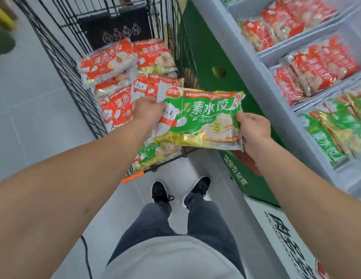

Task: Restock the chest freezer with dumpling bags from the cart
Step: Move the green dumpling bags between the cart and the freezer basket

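While standing between cart and freezer, note the chest freezer [262, 81] along the right, lid open, divided into compartments: red bags in the far bins, green bags [334, 129] in the nearest bin. Match colour to bin; the green compartment lies just beside the right forearm, with apparent room on its near side. Keep clear of the freezer rim, which runs between bag and bin and has to be crossed on the way over. Observe the wire cart [71, 63] on the left, holding a stack of red dumpling bags [115, 63] plus one more green bag at the near end. Held above the cart's near right corner: one green dumpling bag [201, 115], label up, roughly level, spread flat between both hands for control. Left hand [149, 111] gripping the left end, fingers curled under; right hand [254, 127] pinching the right edge.
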`<state>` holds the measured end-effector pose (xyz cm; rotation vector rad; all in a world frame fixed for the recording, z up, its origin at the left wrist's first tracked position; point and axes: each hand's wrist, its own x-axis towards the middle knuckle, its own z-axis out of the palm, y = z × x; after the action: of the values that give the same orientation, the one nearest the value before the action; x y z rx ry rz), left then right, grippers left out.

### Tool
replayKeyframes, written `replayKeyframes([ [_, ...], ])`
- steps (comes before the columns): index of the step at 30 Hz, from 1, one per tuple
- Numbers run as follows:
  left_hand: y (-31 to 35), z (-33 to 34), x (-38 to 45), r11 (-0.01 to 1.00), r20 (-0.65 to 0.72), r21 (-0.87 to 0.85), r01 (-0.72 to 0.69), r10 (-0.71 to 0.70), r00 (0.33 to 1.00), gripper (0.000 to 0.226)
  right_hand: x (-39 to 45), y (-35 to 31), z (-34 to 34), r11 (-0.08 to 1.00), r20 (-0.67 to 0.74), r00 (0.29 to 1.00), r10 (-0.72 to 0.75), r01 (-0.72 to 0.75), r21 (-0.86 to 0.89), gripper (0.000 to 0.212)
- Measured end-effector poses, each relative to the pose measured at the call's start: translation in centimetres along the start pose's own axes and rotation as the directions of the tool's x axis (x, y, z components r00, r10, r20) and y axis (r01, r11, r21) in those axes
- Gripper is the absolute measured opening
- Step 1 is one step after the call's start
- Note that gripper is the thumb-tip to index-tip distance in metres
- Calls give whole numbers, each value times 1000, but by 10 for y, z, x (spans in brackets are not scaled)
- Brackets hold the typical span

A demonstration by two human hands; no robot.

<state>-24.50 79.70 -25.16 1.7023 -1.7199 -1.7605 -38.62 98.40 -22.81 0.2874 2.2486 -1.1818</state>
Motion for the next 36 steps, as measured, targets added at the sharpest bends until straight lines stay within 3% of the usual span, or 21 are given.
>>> replayKeyframes([
  [4, 47, 58, -22, 993, 91, 69, -94, 87, 992, 5, 13, -2, -70, 995, -109, 994, 15, -4, 101, 23],
  [9, 90, 152, -45, 978, 188, 105, -178, 157, 970, 17, 40, 6, -161, 979, -225, 974, 22, 24, 200, 29],
  [20, 145, 362, -96, 925, 342, 199, -324, 244, 907, 14, 133, 47, -334, 936, -313, 942, 118, 0, 353, 34],
  [26, 175, 451, -99, 870, 404, 286, -403, 272, 873, 16, 173, 51, -395, 892, -291, 938, 191, -42, 450, 7],
  [31, 204, 522, -79, 842, 467, 302, -447, 277, 839, 19, 219, 43, -425, 863, -343, 904, 256, -54, 502, 20],
  [36, 233, 599, -44, 852, 525, 301, -428, 227, 821, 27, 271, 22, -449, 849, -390, 876, 285, -41, 527, 5],
])
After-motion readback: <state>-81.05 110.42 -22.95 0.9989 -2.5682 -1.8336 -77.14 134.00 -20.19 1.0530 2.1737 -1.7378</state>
